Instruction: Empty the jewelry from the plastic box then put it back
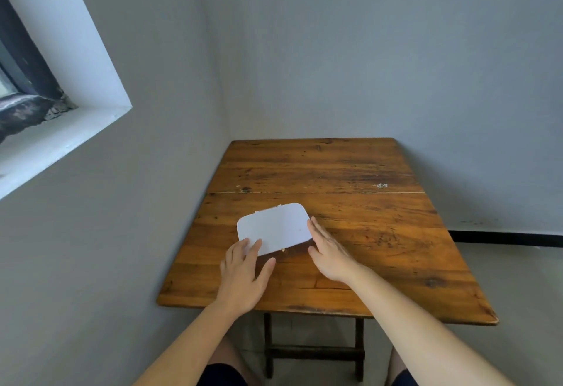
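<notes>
- Nearest, two bare forearms reach forward from the bottom edge, with dark shorts (224,375) and knees showing below them.
- The left hand (243,276) lies flat and spread over the near part of the wooden table (380,251); its fingertips (255,245) overlap the near-left edge of the plastic box (275,227), and it grips nothing.
- The right hand (327,253) is also unclenched, fingers straight and together, set edgewise against the box's right side; whether it presses the box or only lies alongside cannot be told.
- The plastic box sits on the near-left part of the table, between the two hands.
- It is white, flat-topped and rectangular with well-rounded corners, and its lid is closed.
- Small notched tabs show along its far-left edge, and a small gold-coloured clasp (283,250) sits at the middle of its near edge.
- Its long axis runs left to right, skewed so the right end lies farther away than the left; the clasp side faces the person.
- Beyond the box, a seam crosses the tabletop, with a small pale fleck (381,185) near its right end.
- Farthest, grey walls meet in a corner behind the table, and a white window recess (61,117) opens in the left wall.
</notes>
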The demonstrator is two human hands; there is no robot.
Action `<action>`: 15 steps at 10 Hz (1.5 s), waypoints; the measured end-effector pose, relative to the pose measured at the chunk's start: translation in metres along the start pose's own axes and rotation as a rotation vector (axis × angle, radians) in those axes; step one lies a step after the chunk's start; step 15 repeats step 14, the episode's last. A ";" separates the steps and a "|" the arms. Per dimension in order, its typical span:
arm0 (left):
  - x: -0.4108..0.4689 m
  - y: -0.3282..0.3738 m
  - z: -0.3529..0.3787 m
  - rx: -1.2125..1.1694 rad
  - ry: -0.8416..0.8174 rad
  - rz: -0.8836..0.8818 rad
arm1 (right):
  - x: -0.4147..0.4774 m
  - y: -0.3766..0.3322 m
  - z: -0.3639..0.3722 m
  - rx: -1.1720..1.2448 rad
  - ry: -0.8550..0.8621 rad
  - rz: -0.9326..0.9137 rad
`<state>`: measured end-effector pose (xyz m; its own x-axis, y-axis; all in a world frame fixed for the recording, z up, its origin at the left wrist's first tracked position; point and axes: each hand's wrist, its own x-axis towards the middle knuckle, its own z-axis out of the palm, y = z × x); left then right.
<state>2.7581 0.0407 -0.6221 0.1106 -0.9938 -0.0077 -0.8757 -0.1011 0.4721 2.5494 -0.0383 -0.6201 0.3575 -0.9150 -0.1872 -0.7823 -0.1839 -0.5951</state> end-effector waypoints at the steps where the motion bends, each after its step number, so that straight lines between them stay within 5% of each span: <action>1: 0.019 -0.006 -0.009 0.177 -0.023 0.116 | 0.016 -0.001 -0.004 -0.078 -0.015 -0.012; 3: 0.069 -0.016 -0.022 0.397 -0.181 0.366 | 0.040 -0.001 0.009 -0.120 0.030 0.007; 4: 0.086 -0.024 -0.017 0.339 -0.185 0.343 | 0.048 0.002 0.021 -0.130 0.096 -0.007; 6: 0.127 -0.028 -0.011 0.324 -0.098 0.189 | 0.056 0.008 0.040 -0.430 0.160 -0.010; 11: 0.217 -0.065 -0.022 0.322 0.061 -0.306 | 0.056 0.011 0.041 -0.449 0.152 -0.031; 15: 0.219 -0.068 -0.030 0.331 0.064 -0.324 | 0.056 0.009 0.042 -0.415 0.160 -0.029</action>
